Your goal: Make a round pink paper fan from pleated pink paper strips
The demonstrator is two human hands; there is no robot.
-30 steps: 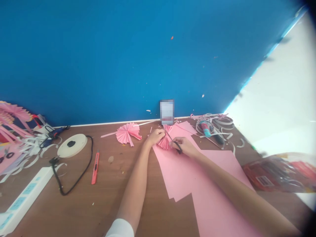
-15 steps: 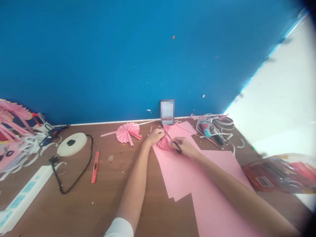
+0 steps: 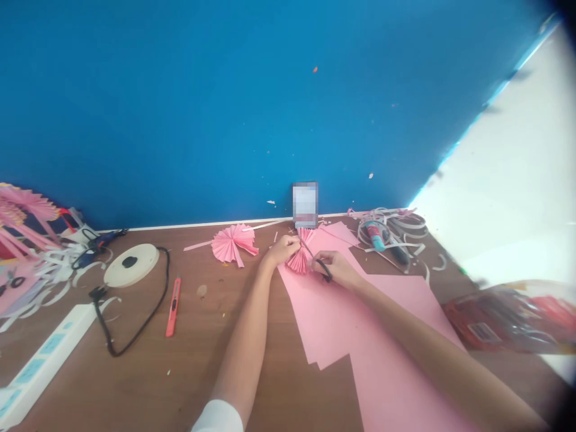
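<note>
My left hand (image 3: pixel 285 248) pinches a pleated pink paper fan (image 3: pixel 297 261) at its narrow middle, where the folds gather. In my right hand (image 3: pixel 335 267) is a pair of scissors (image 3: pixel 324 270) with dark handles; the blades reach up and left against the fan's middle. Pink paper sheets (image 3: pixel 333 318) lie beneath the fan and my right forearm. To the left rests a second pleated pink fan (image 3: pixel 231 245), spread nearly into a round, with a paper strip sticking out. How far the blades are parted is too small to tell.
A phone (image 3: pixel 305 205) leans on the blue wall. Left are a red utility knife (image 3: pixel 173 307), a cream disc with a black cable (image 3: pixel 131 265) and a power strip (image 3: pixel 51 354). Right are curled paper strips (image 3: pixel 407 223), a glue stick (image 3: pixel 375 236) and a plastic bag (image 3: pixel 490 318).
Almost nothing differs. Both hands, the fan and the scissors keep their places; the whole view has shifted very slightly.
</note>
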